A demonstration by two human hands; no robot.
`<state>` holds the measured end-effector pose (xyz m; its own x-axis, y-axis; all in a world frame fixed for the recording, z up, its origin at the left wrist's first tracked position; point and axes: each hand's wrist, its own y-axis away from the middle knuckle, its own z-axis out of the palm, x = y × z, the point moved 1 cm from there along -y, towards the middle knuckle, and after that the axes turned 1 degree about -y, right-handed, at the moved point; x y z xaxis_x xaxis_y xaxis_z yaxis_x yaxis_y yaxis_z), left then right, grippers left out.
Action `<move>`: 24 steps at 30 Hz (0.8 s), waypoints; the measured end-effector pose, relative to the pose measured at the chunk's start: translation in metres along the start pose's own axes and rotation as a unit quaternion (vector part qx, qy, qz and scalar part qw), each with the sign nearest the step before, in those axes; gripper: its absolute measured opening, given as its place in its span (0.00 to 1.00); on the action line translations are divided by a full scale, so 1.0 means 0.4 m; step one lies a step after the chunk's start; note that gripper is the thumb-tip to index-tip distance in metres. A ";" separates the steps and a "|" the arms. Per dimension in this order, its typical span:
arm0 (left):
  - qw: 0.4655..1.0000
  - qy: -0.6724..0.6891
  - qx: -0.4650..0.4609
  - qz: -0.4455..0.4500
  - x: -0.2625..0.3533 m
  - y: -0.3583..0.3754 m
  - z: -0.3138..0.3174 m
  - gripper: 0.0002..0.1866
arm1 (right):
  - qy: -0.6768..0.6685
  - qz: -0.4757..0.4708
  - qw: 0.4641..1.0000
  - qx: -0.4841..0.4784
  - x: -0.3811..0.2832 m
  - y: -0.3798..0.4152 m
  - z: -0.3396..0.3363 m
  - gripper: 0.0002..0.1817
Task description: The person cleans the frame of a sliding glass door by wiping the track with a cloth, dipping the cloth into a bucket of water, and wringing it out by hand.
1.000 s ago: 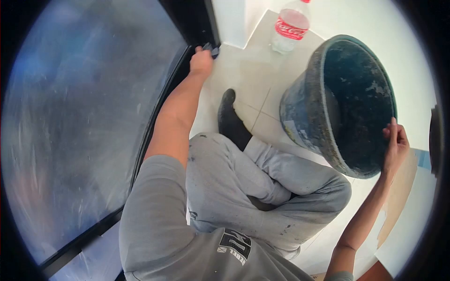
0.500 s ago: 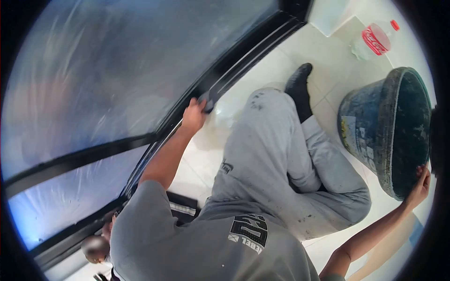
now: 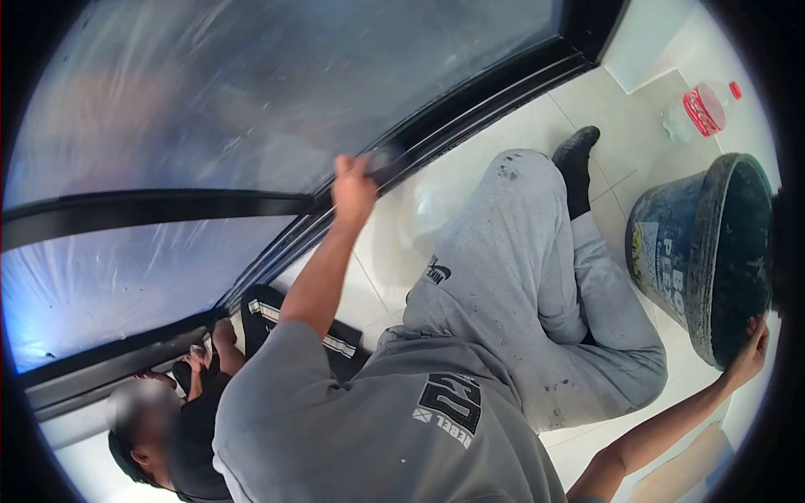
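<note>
My left hand [image 3: 354, 191] reaches to the black frame [image 3: 453, 117] of a large panel with cloudy plastic film. Its fingers are closed on a small dark grey thing [image 3: 383, 161], smeared by motion; I cannot tell its kind. The thing overlaps the frame's lower rail in this view. At the right, my right hand [image 3: 749, 352] is closed on the near rim of a dark, stained bucket [image 3: 671, 243]. The bucket is tipped with its mouth toward the right edge, and its inside is in shadow.
A Coca-Cola bottle [image 3: 703, 111] lies on the tiled floor [image 3: 625, 172] beyond the bucket. My bent legs [image 3: 503, 251] in grey trousers fill the middle. Another person [image 3: 197, 427] in dark clothes sits close at my left, hands near the frame.
The view has shifted, so the floor, bucket and legs sit further right. My left hand has moved slightly along the frame with the grey thing. More of the other person shows.
</note>
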<state>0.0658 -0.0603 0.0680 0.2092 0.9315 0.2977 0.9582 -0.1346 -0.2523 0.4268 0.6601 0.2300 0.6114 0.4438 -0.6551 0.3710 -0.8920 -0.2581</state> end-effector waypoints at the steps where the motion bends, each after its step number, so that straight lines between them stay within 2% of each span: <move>1: 0.999 0.035 0.003 0.018 0.060 -0.022 0.021 0.23 | -0.007 0.000 1.000 -0.003 0.019 -0.009 -0.004 0.25; 4: 0.997 0.054 -0.017 0.046 0.078 -0.069 0.160 0.24 | 0.017 0.011 1.000 -0.010 0.016 -0.013 -0.007 0.25; 7: 0.997 -0.024 -0.064 0.038 0.052 -0.035 0.221 0.23 | 0.013 0.010 1.000 -0.017 0.015 -0.017 -0.004 0.25; 8: 0.993 -0.041 -0.107 -0.001 0.034 -0.018 0.228 0.22 | 0.004 0.008 1.000 -0.021 0.020 -0.016 -0.008 0.25; 12: 0.980 -0.100 -0.121 -0.119 -0.053 0.059 0.157 0.20 | 0.019 0.013 0.999 -0.031 -0.003 -0.014 -0.004 0.26; 15: 0.963 -0.138 -0.106 -0.205 -0.227 0.166 0.106 0.19 | 0.032 0.042 0.998 -0.019 -0.035 0.003 -0.001 0.27; 16: 0.937 -0.148 -0.131 -0.290 -0.257 0.182 0.072 0.17 | 0.027 0.039 0.999 -0.016 -0.047 0.014 0.002 0.27; 17: 0.924 -0.181 -0.121 -0.314 -0.322 0.209 0.079 0.15 | 0.020 0.038 0.999 -0.013 -0.050 0.020 0.006 0.27; 18: 0.914 -0.202 -0.112 -0.334 -0.334 0.212 0.064 0.19 | 0.009 0.037 0.999 -0.017 -0.040 0.017 0.007 0.27; 21: 0.891 -0.262 -0.218 -0.301 -0.365 0.176 0.019 0.15 | -0.009 0.033 0.999 -0.019 -0.012 0.004 -0.001 0.27; 22: 0.933 -0.156 -0.012 -0.323 -0.308 0.183 -0.002 0.13 | -0.005 0.028 0.999 -0.020 -0.012 0.002 0.000 0.27; 24: 0.965 -0.085 0.076 -0.235 -0.209 0.151 -0.029 0.16 | -0.006 0.031 0.999 -0.029 0.019 -0.013 -0.004 0.27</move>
<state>0.1084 -0.1502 0.0386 -0.2890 0.9213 0.2602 0.8973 0.3554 -0.2618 0.4305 0.6682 0.2276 0.6258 0.3867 -0.6774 0.3731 -0.9111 -0.1755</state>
